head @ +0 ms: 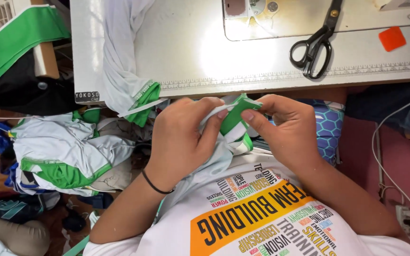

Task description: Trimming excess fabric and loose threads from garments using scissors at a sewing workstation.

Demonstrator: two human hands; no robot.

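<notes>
Both hands meet just below the edge of the sewing table (pixel 191 57), pinching a folded piece of green and white cloth (pixel 236 124) between them: the left hand (pixel 179 140) grips it with thumb and fingers closed, and the right hand (pixel 285 125) does the same from the other side. Black scissors (pixel 315 43) lie well apart on the table, and a heap of similar clothes (pixel 65 156) sits to the left.

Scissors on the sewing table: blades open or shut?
Shut. The black scissors lie flat on the sewing table, blades together in one dark line, handle loops toward the table's front edge. Neither hand touches them.
</notes>
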